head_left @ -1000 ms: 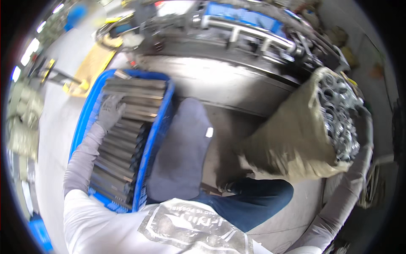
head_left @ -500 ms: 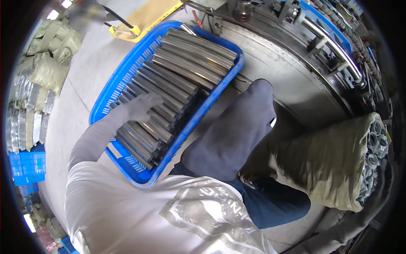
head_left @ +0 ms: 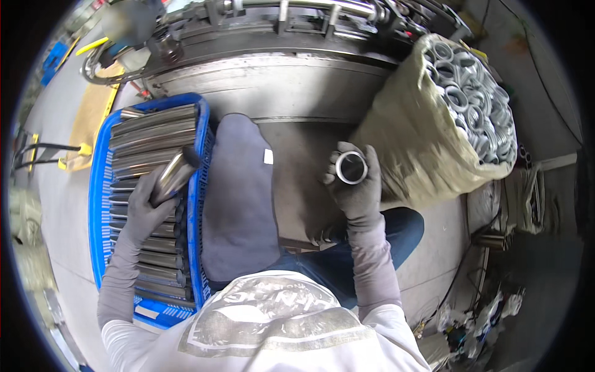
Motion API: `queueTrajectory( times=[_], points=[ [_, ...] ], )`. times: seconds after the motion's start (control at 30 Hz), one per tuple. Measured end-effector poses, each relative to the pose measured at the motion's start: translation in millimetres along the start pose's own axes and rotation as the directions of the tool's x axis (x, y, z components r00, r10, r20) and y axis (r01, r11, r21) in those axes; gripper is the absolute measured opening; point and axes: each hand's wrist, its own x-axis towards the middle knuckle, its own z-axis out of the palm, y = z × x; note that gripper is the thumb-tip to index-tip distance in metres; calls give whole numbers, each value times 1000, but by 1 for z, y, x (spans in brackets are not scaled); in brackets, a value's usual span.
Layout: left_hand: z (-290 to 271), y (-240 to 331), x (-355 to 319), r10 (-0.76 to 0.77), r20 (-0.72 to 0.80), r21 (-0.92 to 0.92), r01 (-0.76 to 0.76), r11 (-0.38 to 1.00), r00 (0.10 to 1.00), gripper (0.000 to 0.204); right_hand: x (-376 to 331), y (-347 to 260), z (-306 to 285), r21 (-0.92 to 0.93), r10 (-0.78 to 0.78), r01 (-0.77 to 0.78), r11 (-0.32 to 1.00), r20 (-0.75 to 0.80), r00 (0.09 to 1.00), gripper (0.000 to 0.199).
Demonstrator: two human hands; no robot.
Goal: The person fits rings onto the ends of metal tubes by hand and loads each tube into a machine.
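Left hand (head_left: 147, 208) grips a steel tube (head_left: 172, 175) lifted over the blue crate (head_left: 96, 204), near its right wall. Right hand (head_left: 356, 186) holds a metal ring (head_left: 351, 167) beside the sack of rings (head_left: 434, 124). Best keep tube and ring axes aligned before joining them.

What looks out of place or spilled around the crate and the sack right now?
Nothing stands out. The metal tubes lie in neat rows in the blue crate, the sack of metal rings leans open without spilling, the left hand holds one tube, and the right hand holds a ring.
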Motion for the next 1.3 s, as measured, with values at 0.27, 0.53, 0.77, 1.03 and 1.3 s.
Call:
queueTrajectory(
  times=[0.27,0.53,0.77,1.03,1.3],
  points=[
    [117,138,104,466,262,239,-525,817,845,69,-11,8,26,-488,-266,198,850,-72,961,49],
    [133,153,120,393,396,320,-526,788,830,67,-2,16,6,-752,-486,365,550,68,871,49],
    [134,146,122,303,460,259,-452,853,835,64,-2,6,9,-837,-527,432,337,213,823,48],
    [133,149,119,496,354,205,-583,786,793,62,27,0,-29,-905,-709,411,-107,360,607,28],
    [130,147,121,441,375,215,-540,814,815,58,-20,-6,26,-456,-268,118,882,-281,921,31]
  ],
)
